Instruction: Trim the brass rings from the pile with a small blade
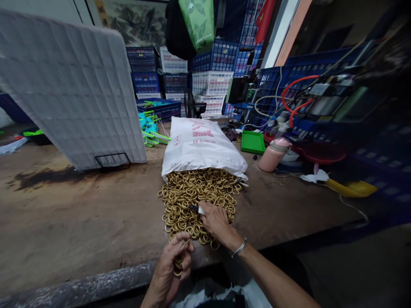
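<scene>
A heap of brass-coloured metal rings (186, 196) spills from the mouth of a white printed sack (205, 147) onto the table. My left hand (170, 265) is at the table's front edge, fingers curled around several rings (178, 264). Thumb and fingertips meet at its top. Over the heap lies my right hand (216, 220), palm down, with a metal bangle at the wrist. From its fingers sticks a small dark-ended object with a white part (196, 209); its kind cannot be made out. The hand itself hides the rings beneath it.
A large white quilted panel (77, 94) stands at the left on the brown table (80, 222). Green hangers (152, 132) lie behind the sack. To the right are a green tray (253, 142), a pink bottle (274, 155) and a yellow scoop (351, 188). Stacked crates (212, 83) fill the back.
</scene>
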Motion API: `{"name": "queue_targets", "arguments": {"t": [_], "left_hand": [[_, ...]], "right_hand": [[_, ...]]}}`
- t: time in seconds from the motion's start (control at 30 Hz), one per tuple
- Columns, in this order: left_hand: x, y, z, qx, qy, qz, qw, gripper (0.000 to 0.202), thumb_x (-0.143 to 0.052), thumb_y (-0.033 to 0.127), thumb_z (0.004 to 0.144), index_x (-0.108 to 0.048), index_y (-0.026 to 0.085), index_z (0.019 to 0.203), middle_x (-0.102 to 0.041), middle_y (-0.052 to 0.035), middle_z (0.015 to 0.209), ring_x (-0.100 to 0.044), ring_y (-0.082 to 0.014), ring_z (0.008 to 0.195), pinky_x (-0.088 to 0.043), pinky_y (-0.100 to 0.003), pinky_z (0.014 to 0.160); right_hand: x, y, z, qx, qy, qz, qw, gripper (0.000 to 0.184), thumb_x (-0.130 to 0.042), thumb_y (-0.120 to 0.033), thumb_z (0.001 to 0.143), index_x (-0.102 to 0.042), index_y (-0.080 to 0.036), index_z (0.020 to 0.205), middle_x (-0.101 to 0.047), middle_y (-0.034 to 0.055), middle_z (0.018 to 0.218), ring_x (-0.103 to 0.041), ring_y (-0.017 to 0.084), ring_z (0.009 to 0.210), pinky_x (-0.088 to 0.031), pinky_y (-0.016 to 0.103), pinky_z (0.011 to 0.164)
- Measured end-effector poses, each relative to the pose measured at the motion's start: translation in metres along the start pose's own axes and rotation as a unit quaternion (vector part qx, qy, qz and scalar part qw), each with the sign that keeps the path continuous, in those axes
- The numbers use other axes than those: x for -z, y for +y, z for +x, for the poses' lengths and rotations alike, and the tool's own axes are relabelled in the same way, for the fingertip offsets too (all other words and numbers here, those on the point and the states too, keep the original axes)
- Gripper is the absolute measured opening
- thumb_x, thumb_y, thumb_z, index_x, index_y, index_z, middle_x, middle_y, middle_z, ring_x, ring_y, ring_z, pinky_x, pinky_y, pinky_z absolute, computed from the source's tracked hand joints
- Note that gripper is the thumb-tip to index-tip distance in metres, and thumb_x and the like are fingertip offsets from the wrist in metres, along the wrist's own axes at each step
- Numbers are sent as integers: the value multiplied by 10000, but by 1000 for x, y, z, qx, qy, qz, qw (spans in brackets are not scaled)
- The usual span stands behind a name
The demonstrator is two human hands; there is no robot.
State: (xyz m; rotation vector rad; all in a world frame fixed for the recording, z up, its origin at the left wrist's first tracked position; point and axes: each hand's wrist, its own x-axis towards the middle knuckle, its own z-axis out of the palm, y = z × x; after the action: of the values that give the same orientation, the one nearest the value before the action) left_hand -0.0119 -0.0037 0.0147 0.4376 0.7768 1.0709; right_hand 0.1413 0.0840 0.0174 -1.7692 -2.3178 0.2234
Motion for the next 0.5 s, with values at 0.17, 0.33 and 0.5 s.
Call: {"name": "queue_targets", "arguments": {"t": [0.17,0.33,0.5], "left_hand": [[0,1,5,10,10,-39,999,221,-629,329,693,-513,145,732,-522,10,697,-356,-12,430,-217,-134,364],[-8,5,14,-14,41,-1,999,270,-673,333,650,-484,159,733,-521,29,673,-404,-24,435,-217,-119,339],[-13,4,22,-75,83,107,988,356,-652,441,637,-506,183,834,-495,63,557,-409,-43,394,-230,-125,318]], "right_hand": [[3,4,2,2,20,24,1000,131,-428,-139,745,-516,-198,822,-586,15,759,-514,131,663,-244,237,564],[6,3,-6,37,37,138,989,84,-429,-143,737,-497,-191,735,-520,-18,670,-437,103,602,-256,211,558],[5,-5,-21,55,-24,269,961,107,-414,-181,758,-464,-190,664,-397,-61,550,-344,81,515,-228,193,494]]}}
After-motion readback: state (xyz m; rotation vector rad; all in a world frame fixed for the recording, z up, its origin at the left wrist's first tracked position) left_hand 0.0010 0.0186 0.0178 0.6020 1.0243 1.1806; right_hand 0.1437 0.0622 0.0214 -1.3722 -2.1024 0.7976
